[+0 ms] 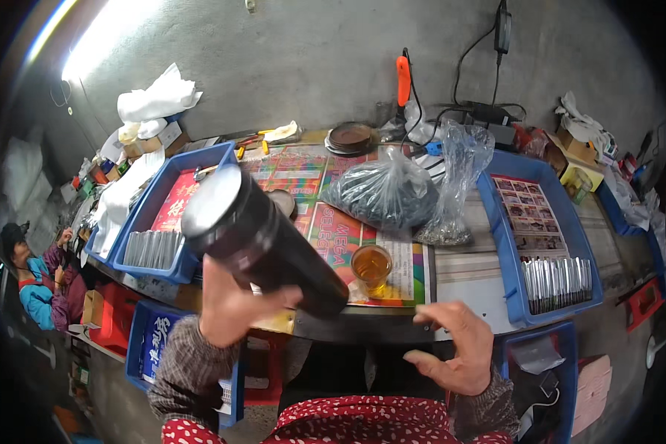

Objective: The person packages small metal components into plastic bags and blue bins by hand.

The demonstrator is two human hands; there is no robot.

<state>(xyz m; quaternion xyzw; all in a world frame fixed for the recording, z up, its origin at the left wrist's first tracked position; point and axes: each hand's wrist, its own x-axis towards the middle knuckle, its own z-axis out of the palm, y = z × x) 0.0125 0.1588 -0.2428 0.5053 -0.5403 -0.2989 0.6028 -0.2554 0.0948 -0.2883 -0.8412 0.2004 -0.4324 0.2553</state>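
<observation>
My left hand [233,303] is wrapped round a dark thermos flask [277,251], tilted above the near edge of the table. Its pale silvery end points up and left and is smeared by motion. To the right, my right hand [459,344] hovers by the table edge with thumb and fingers apart, holding nothing. Between the two hands a clear cup of amber liquid [371,268] stands on the colourful printed sheet [329,233]. A small round lid-like thing [283,201] lies partly hidden behind the flask.
Blue trays [514,259] with rows of slim silvery pieces stand at both sides. Knotted clear bags [385,189] of dark small parts lie behind the cup. Brown round discs [350,138] and an orange-handled tool [403,80] are at the back. A person [41,274] sits far left.
</observation>
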